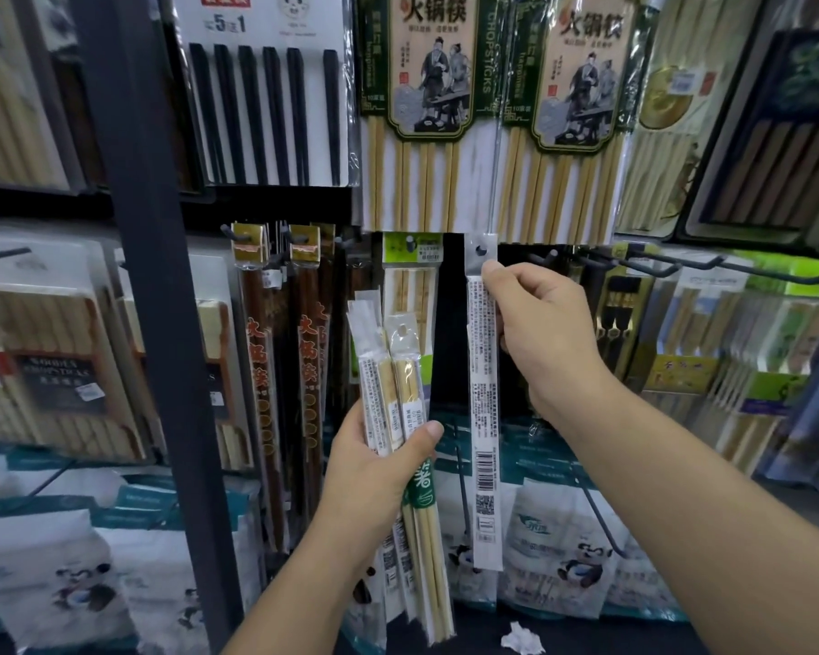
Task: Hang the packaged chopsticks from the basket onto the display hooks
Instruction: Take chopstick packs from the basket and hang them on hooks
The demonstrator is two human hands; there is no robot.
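Note:
My right hand [547,333] pinches the top of a long narrow chopstick packet [483,418], its white printed back facing me. The packet's hang hole [481,250] sits at a display hook, and the packet hangs straight down. My left hand [379,470] grips a bundle of several more chopstick packets [393,385], upright and fanned at the top. Just left of the pinched packet, a green-topped packet [410,281] hangs on a hook. No basket is in view.
A dark vertical shelf post [157,276] stands at the left. Empty black hooks [682,267] jut out at the right. Hanging chopstick packs fill the wall above and on both sides. A crumpled white scrap [521,638] lies on the lower shelf.

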